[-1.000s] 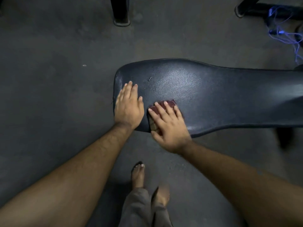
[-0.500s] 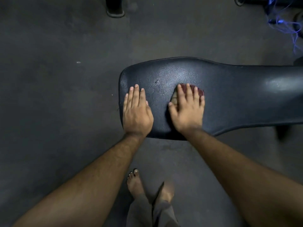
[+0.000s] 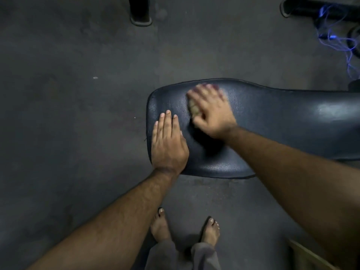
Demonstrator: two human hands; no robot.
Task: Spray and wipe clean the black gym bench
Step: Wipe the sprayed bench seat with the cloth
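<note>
The black padded gym bench point(image 3: 282, 121) runs from centre frame off to the right, its rounded end near me. My left hand point(image 3: 168, 142) lies flat on the bench's left end, fingers straight and together. My right hand point(image 3: 211, 111) presses a small cloth point(image 3: 193, 108) onto the pad near the far edge; the hand is motion-blurred. The cloth shows tan beside my thumb and a dark red edge past my fingertips. No spray bottle is in view.
Grey concrete floor surrounds the bench. A black equipment leg point(image 3: 140, 11) stands at the top centre, and another frame foot with tangled blue cable point(image 3: 339, 38) sits top right. My bare feet point(image 3: 161, 227) stand just below the bench. A wooden edge point(image 3: 307, 256) shows bottom right.
My right hand has slid the cloth from the near edge of the pad across to the far edge. My left hand stayed flat on the bench end.
</note>
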